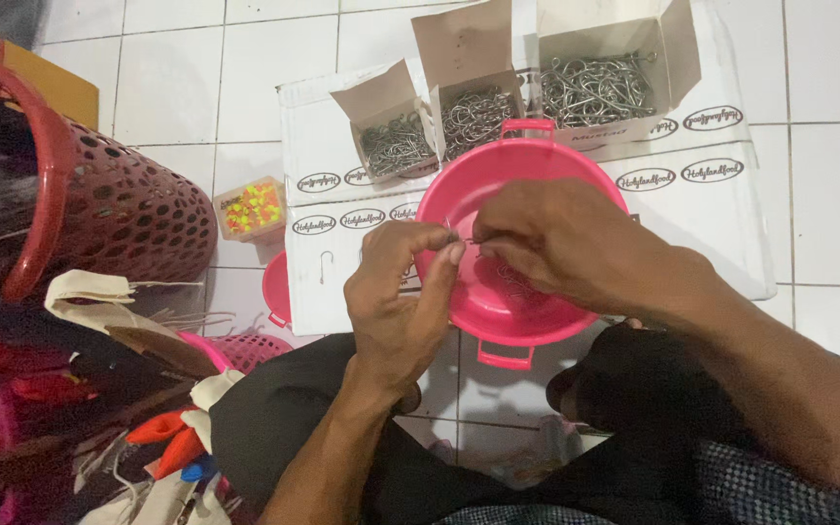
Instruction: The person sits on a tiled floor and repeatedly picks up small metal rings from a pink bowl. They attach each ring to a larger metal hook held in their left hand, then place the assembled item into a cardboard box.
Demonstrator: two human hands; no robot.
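Nearest: black cloth [342, 428] on lap, perforated red plastic basket [119, 214] at left. L hand [396, 297] & R hand [561, 243] pinch a thin metal hook [466, 240] w/ narrow fingertips, over round pink plastic bowl [498, 301]. Beyond: three open cardboard boxes of silver hooks [498, 112] on white cardboard sheet [712, 233].

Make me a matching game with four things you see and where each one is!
Things:
1. pink bowl
2. red basket
3. small tub of yellow and orange bits
4. cardboard boxes of metal hooks

Places:
A. far left, lying tipped on its side
B. beyond the bowl, lids open
C. under both hands
D. on the tiles between basket and flat white cardboard

Pairs: 1-C, 2-A, 3-D, 4-B
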